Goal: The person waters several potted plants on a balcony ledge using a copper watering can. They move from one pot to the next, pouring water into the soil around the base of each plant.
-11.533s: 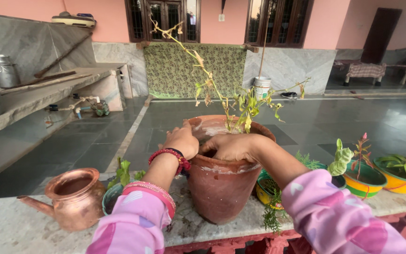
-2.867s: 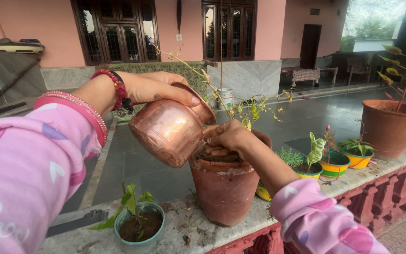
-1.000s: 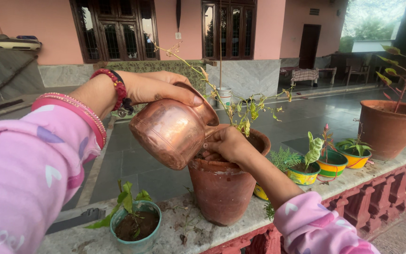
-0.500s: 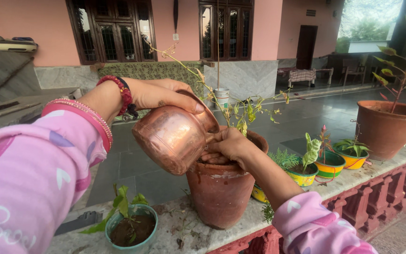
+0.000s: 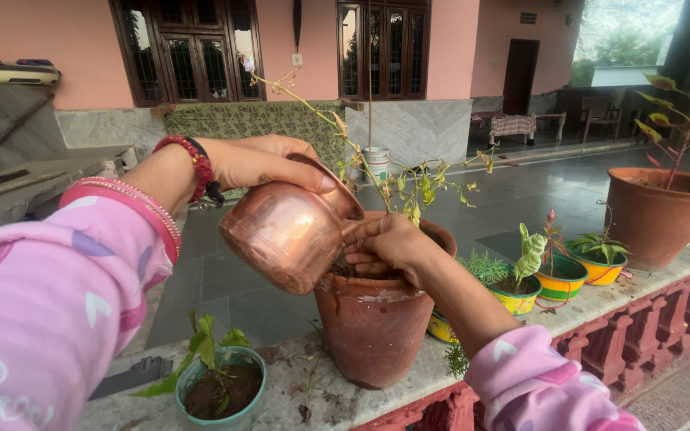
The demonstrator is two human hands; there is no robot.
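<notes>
**Copper pot tipped over the clay planter, right hand in the soil**

Change: very little over the last second. The copper pot (image 5: pixel 287 235) stays tilted mouth-down toward the planter rim and has sunk a shade lower and closer to it than half a second back. The right hand has not left the soil. Judged from that, the pouring is ongoing rather than finished. No stream of water shows at the lip, since the hand and rim cover that spot, so whether any is flowing I cannot tell.

Near: a small teal pot (image 5: pixel 219 389) with a leafy seedling sits on the stone ledge (image 5: pixel 441 363), low and left of the planter, apart from it.

Middle: the left hand (image 5: pixel 269 162) is closed around the copper pot's neck and rim from above, thumb along the lip, holding it in the air just left of and touching or nearly touching the terracotta planter (image 5: pixel 375 319). The right hand (image 5: pixel 385 243) is curled, fingertips pressed into the dark soil at the planter's near edge, gripping nothing distinct. The copper is dull reddish, smudged, round-bellied. The planter is upright, with whitish crust below the rim, bearing a thin, sparse plant (image 5: pixel 409 187) with yellowing leaves.

Right along the ledge: small painted pots (image 5: pixel 562 277) with seedlings, then a large terracotta pot (image 5: pixel 660 215).

Far: tiled courtyard, pink house wall (image 5: pixel 457 48).
</notes>
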